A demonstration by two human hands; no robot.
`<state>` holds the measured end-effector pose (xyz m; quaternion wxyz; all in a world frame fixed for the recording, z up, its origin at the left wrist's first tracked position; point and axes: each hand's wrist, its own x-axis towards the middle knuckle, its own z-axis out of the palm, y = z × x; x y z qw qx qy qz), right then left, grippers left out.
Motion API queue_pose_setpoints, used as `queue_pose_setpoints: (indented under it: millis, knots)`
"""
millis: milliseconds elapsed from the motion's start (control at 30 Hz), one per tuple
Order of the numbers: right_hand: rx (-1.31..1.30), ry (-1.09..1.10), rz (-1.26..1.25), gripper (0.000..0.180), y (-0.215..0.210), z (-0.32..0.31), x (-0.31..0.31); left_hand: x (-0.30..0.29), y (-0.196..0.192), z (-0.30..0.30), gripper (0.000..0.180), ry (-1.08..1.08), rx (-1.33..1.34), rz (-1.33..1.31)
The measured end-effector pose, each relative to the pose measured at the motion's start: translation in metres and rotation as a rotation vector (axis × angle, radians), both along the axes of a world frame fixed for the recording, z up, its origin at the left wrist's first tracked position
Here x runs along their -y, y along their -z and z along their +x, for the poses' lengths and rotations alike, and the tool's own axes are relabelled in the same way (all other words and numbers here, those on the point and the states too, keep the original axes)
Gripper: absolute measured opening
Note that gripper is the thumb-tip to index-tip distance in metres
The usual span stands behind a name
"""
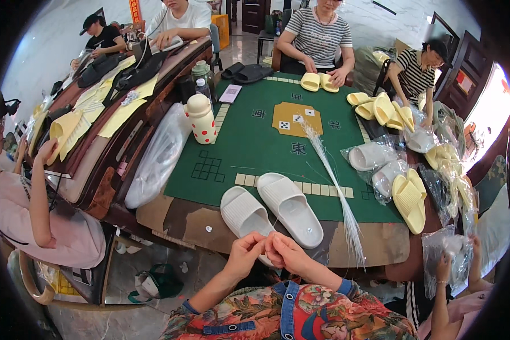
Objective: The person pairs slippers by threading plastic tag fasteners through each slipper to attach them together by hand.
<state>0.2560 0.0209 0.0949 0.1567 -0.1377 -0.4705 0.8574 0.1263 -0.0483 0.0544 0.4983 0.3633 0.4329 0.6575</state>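
A pair of light grey slippers lies on the table in front of me, the left slipper (241, 208) beside the right slipper (294, 212), toes pointing away. My left hand (247, 255) is closed in a pinch over the left slipper's heel end. Fingertip to fingertip with it, my right hand (287, 254) is pinched too. Whatever the fingers hold is too fine or hidden to name; a faint pale line shows between the slippers just above them. To the right, a bundle of thin white strands (337, 190) stretches across the green table mat (209, 190).
A polka-dot flask (200, 119) and a phone (230, 93) stand left. Yellow slippers (409, 201) and bagged grey slippers (371, 156) crowd the right edge. Across the table a person handles yellow slippers (320, 82). Other people work around, some at a left-hand table (88, 170).
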Motion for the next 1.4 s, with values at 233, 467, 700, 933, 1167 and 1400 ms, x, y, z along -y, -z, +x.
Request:
queue_pose_setpoints:
  millis: [233,467,700,933,1167,1400]
  knots:
    - [0.184,0.221,0.059,0.022,0.013,0.004,-0.003,-0.01,-0.008,-0.018,0.006,-0.229,-0.491,0.015]
    - [0.365,0.048,0.196,0.022,0.021,0.011,-0.009,-0.026,-0.021,-0.043,0.01,-0.238,-0.955,0.15]
    - [0.553,0.074,-0.067,0.021,0.048,-0.026,-0.031,-0.087,0.014,-0.123,0.022,-0.272,-0.956,-0.061]
    - [0.533,0.259,-0.183,0.013,0.069,-0.091,-0.05,-0.119,0.021,-0.132,0.028,0.159,-0.914,-0.255]
    - [0.468,0.442,-0.336,0.003,0.071,-0.116,-0.048,-0.132,0.031,-0.142,0.02,0.338,-0.488,-0.383]
    - [0.412,0.477,-0.398,0.006,0.073,-0.119,-0.048,-0.123,0.024,-0.147,0.017,0.417,-0.103,-0.389]
